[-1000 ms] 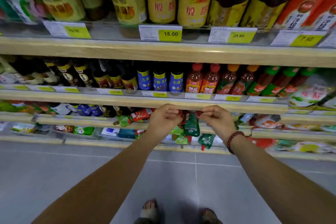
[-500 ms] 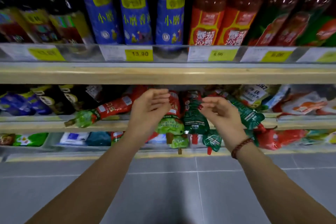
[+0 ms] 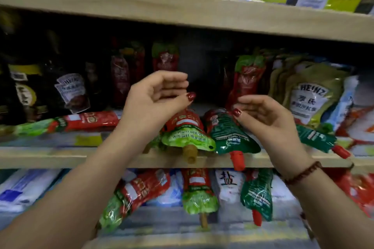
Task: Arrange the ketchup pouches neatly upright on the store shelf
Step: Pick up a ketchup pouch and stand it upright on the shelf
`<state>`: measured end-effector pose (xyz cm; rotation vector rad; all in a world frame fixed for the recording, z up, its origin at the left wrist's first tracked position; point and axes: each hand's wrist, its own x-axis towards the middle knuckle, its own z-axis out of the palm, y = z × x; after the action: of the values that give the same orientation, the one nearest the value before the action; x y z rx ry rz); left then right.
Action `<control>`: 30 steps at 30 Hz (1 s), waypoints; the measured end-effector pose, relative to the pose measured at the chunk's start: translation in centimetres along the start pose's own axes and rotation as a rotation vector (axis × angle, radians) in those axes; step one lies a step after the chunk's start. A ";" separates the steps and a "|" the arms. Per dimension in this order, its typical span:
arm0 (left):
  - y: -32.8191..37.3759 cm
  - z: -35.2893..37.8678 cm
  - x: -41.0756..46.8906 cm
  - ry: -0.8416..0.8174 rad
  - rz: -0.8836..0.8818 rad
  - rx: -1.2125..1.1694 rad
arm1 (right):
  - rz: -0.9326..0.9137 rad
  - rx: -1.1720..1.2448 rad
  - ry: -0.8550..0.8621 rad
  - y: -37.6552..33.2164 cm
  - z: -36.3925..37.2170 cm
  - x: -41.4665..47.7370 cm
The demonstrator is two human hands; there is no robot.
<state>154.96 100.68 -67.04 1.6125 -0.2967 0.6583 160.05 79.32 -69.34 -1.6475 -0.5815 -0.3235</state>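
Hovering: my left hand (image 3: 155, 99) and right hand (image 3: 267, 119), above two fallen pouches
Fingers: loosely curled, apart, gripping nothing
Red pouch (image 3: 186, 129), green pouch (image 3: 228, 133): lying flat, spouts over the shelf (image 3: 60, 156) edge

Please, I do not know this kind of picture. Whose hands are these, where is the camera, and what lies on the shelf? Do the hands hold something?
There is no machine here. A person wears a camera on the head, so you look down along both arms. The left hand and right hand are open and hold nothing yet. Under them, two ketchup pouches lie flat on the wooden shelf, spouts hanging over its edge: one with a light green end, one dark green. Behind, another pouch stands upright.
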 end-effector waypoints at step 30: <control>-3.4 5.4 8.8 -0.149 -0.166 0.184 | 0.024 -0.497 0.195 4.3 -3.8 17.1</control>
<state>165.13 97.58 -64.93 1.8442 -0.2125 0.4494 177.01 78.51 -63.31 -2.0662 -0.3471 -0.6415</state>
